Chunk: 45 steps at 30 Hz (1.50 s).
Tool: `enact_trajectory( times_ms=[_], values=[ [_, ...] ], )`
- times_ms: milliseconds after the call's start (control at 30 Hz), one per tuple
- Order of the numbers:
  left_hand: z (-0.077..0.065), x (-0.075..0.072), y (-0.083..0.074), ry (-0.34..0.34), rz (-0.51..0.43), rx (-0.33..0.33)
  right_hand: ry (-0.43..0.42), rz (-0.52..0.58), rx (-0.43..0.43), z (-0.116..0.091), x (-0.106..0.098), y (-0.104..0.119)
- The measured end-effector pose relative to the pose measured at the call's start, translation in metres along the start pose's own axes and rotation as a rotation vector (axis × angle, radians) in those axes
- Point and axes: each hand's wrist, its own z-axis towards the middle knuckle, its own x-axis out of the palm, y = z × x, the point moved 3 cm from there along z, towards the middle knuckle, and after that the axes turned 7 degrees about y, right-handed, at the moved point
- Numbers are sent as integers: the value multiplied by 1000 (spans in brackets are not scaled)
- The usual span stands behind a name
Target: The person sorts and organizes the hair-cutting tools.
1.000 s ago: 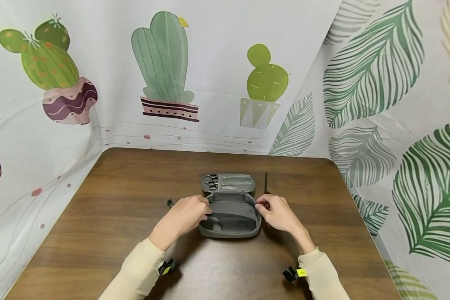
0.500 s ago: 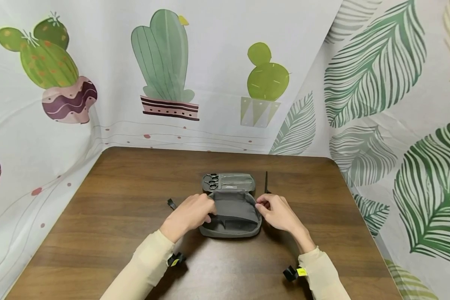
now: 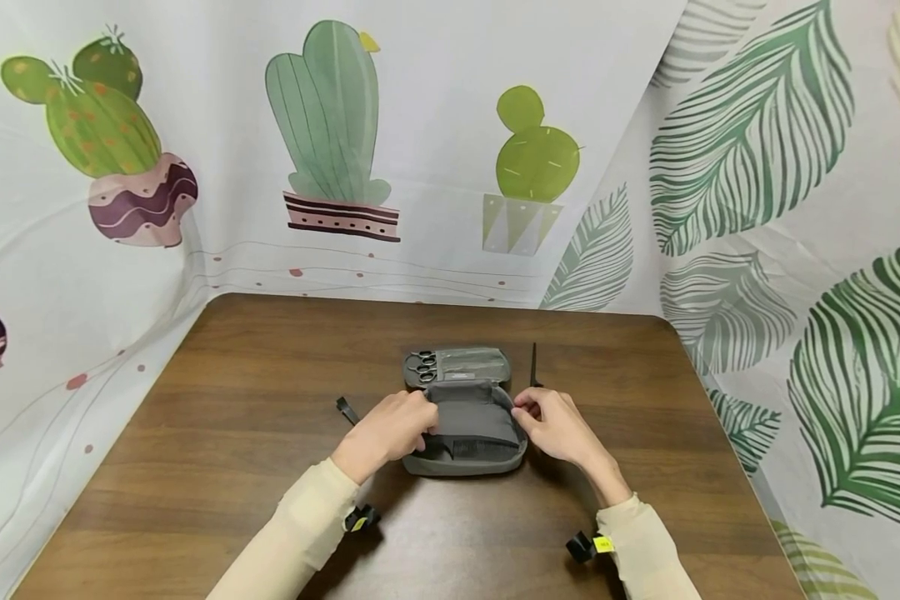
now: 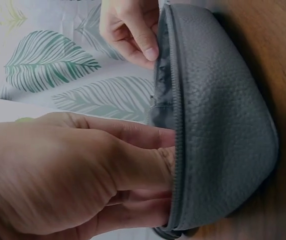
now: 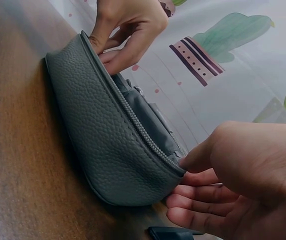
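A grey zippered case (image 3: 465,468) lies unzipped on the table, its lid (image 3: 476,363) folded back with scissors (image 3: 425,367) tucked in it. My left hand (image 3: 392,425) reaches over the left rim, fingers bent down inside; in the left wrist view the case wall (image 4: 223,110) hides their tips. A black comb (image 3: 486,448) lies along the front inside, its near end beside these fingers; I cannot tell whether they grip it. My right hand (image 3: 558,425) pinches the case's right rim, thumb (image 5: 195,156) at the zipper and fingers against the outside.
Right of the lid lies a thin black pointed rod (image 3: 534,364). Another black piece (image 3: 347,408) lies left of the case, partly behind the left hand. The brown wooden table (image 3: 270,358) ends at a printed cloth backdrop (image 3: 435,150).
My left hand has shifted right and deeper over the case. The comb's teeth now show inside the case, where earlier only a dark shape showed. My right hand has stayed at the rim.
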Motion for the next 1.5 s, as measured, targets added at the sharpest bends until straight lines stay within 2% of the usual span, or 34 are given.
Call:
enact_trajectory(
  times_ms=[133, 267, 300, 333, 433, 533, 667, 833, 1000, 1033, 1167, 1233, 1267, 1300, 1400, 1433, 1467, 1500],
  values=[
    [6, 28, 20, -38, 15, 25, -1, -1, -10, 0, 1, 1],
    [13, 52, 38, -31, 4, 12, -3, 4, -16, 0, 1, 2],
    [12, 48, 35, -24, 5, 6, -2, 5, -16, -1, 1, 2],
    [14, 55, 40, -37, 10, 16, -3, 6, -16, -1, 1, 2],
    [14, 60, 42, -41, -2, 27, -3, 4, -15, -1, 1, 1],
    [12, 56, 39, -37, -48, 32, -4, 0, -18, -1, 1, 0],
    [1, 23, 17, -10, -110, 10, -8, -1, -24, -1, 1, 0],
    [-3, 19, 15, -9, -96, 0, -13, -2, -25, -1, 1, 0],
    [1, 31, 25, -16, -134, 3, -11, -3, -25, 0, 1, 0],
    [4, 45, 34, -30, -126, 24, -10, -4, -24, 0, 0, 0],
    [16, 86, 66, -79, -187, 60, -6, -8, -20, -1, 0, -1],
    [13, 87, 66, -90, -131, 77, -5, -10, -19, -1, -1, -1],
    [13, 86, 67, -93, -156, 71, -5, -10, -18, -1, -1, -1],
    [14, 88, 69, -109, -148, 86, -6, -10, -19, -1, -1, 0],
    [14, 87, 69, -98, -121, 85, -9, -11, -21, -1, 0, 0],
    [18, 95, 77, -93, -158, 79, -8, -10, -21, -1, 0, 0],
    [19, 94, 78, -90, -186, 73, -8, -9, -21, -1, 0, 0],
    [19, 95, 77, -88, -166, 83, -7, -8, -21, -1, 0, -1]
  ],
)
